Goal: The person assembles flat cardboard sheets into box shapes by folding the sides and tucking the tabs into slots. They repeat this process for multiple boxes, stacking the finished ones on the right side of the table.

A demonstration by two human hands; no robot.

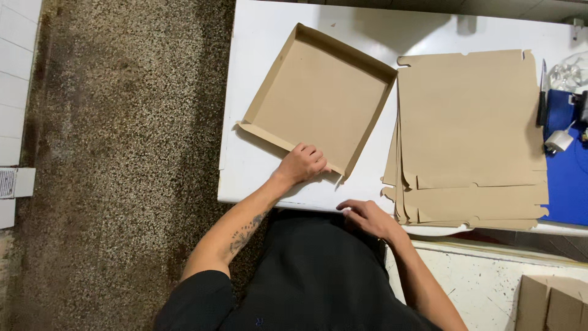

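Half-folded cardboard tray [321, 101] sits on the white desk [257, 165], its near wall pinched under the left hand's [301, 164] curled fingers. Right hand [367, 217] hovers at the desk edge, fingers loosely spread, holding nothing. Flat cardboard stack [468, 135] lies just right of them.

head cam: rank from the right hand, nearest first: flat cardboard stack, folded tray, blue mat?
From the right hand:
1. Flat cardboard stack, just to its right.
2. Folded tray, up-left, under the left hand.
3. Blue mat, far right table edge.
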